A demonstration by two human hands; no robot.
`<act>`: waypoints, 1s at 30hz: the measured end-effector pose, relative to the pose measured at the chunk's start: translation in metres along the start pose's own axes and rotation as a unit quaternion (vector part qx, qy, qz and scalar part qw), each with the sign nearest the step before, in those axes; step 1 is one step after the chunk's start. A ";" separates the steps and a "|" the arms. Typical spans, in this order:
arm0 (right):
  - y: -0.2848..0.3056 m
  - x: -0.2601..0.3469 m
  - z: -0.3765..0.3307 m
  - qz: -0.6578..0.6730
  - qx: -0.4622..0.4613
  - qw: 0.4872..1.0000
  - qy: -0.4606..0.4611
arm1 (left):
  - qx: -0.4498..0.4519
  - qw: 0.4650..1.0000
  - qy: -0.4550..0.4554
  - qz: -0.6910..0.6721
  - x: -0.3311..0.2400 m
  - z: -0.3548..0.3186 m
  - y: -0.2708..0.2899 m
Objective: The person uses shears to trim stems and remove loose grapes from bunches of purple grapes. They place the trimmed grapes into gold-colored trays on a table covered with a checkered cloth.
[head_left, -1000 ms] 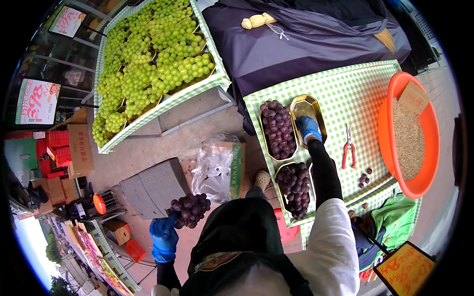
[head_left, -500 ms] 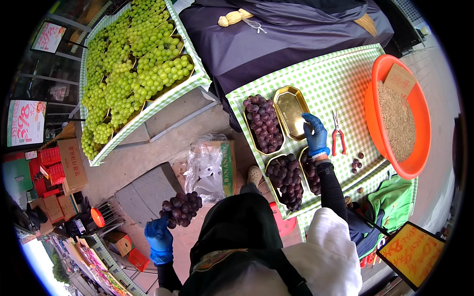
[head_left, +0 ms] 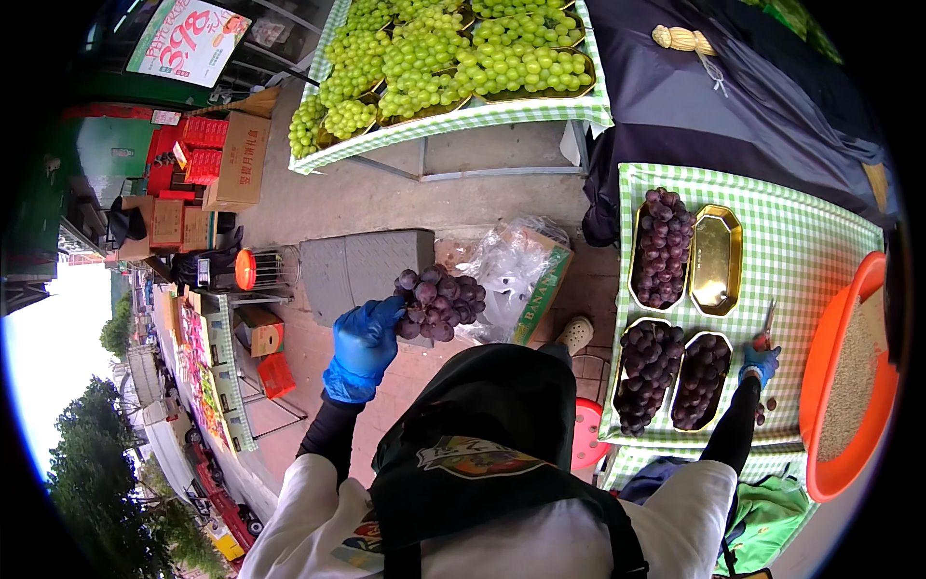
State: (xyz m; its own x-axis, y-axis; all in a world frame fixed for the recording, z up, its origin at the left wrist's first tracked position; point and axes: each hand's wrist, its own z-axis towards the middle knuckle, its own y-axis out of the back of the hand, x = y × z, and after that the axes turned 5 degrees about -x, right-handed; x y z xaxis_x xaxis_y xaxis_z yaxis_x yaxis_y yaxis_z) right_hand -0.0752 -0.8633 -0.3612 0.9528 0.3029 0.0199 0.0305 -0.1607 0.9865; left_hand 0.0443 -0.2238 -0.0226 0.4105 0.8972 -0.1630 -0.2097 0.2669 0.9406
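My left hand [head_left: 365, 349], in a blue glove, is closed on a bunch of dark purple grapes [head_left: 439, 304] at its stem end, held out over the pavement. On the green checked table, my gloved right hand [head_left: 760, 363] is closed around the red handles of the fruit snips [head_left: 765, 333], whose blades point away from me. Left of it stand three gold trays filled with purple grapes: one bunch at the back [head_left: 664, 249], one at front left [head_left: 648, 376], one at front right [head_left: 701, 379]. A gold tray [head_left: 716, 261] with nothing in it sits behind the front right one.
An orange tub [head_left: 820, 415] of grain-like material stands at the table's right edge, loose grapes [head_left: 770, 404] near it. Green grapes [head_left: 434, 58] fill a stand at the back. A cardboard box with clear plastic [head_left: 511, 280] and a red stool [head_left: 588, 434] are on the ground.
My right hand has moved from beside the gold trays onto the snips' handles and closed on them. The view has swung left; my left hand still holds the grapes, now raised nearer.
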 end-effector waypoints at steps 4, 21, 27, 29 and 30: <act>0.010 -0.016 -0.003 0.149 -0.071 0.986 -0.016 | -0.006 1.000 -0.021 0.012 0.012 0.001 0.014; 0.291 0.285 -0.465 0.533 0.282 0.527 0.599 | -0.087 0.984 -0.076 -0.135 0.045 0.024 0.069; 0.323 0.303 -0.508 0.460 0.161 0.549 0.679 | -0.091 0.981 -0.101 -0.135 0.063 0.017 0.099; 0.332 0.304 -0.519 0.438 0.161 0.549 0.693 | -0.090 0.983 -0.117 -0.112 0.072 0.015 0.106; 0.335 0.304 -0.524 0.428 0.174 0.554 0.693 | -0.089 0.983 -0.125 -0.099 0.077 0.013 0.109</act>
State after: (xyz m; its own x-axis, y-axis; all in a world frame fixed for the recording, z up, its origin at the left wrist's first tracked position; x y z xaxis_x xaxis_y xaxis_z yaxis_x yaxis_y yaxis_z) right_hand 0.0662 -0.3324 0.0605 -0.4762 0.3673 0.7989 0.0337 -0.9003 0.4340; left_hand 0.0652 -0.1300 0.0712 0.6601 0.7123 -0.2383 -0.2459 0.5047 0.8275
